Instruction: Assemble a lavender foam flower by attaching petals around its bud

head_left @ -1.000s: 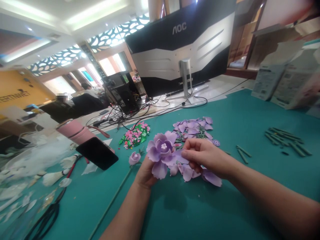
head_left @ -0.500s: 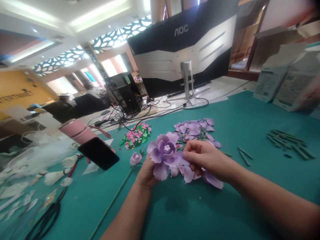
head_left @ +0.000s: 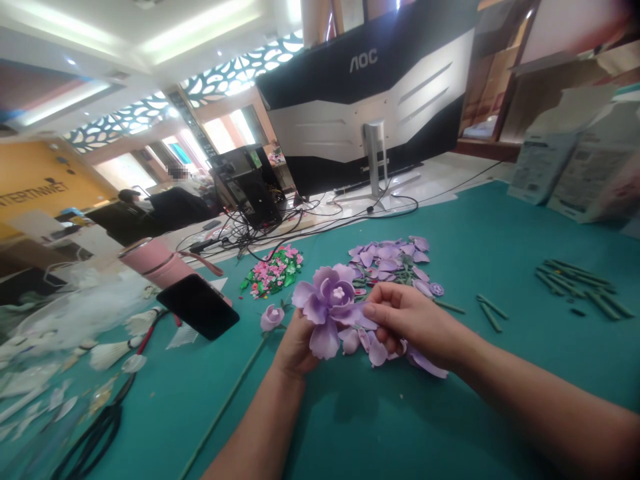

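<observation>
Lavender, the bloom [head_left: 327,299] sits mid-frame, turned slightly since half a second ago, while the right hand [head_left: 403,312] keeps one petal [head_left: 364,317] pinched between thumb and forefinger at its right side. So the work remains at that join; whether the petal is fixed, I cannot tell. The left hand [head_left: 299,340] holds the bloom from below, most of its fingers hidden. On the green mat [head_left: 345,433], a petal pile [head_left: 389,252] lies just beyond, a bud [head_left: 273,318] to its left, cut stems [head_left: 575,280] at right. A phone [head_left: 199,308] stands before a pink flask [head_left: 151,261], centre left; a monitor [head_left: 367,110] fills the upper centre, cartons [head_left: 536,167] the upper right.
</observation>
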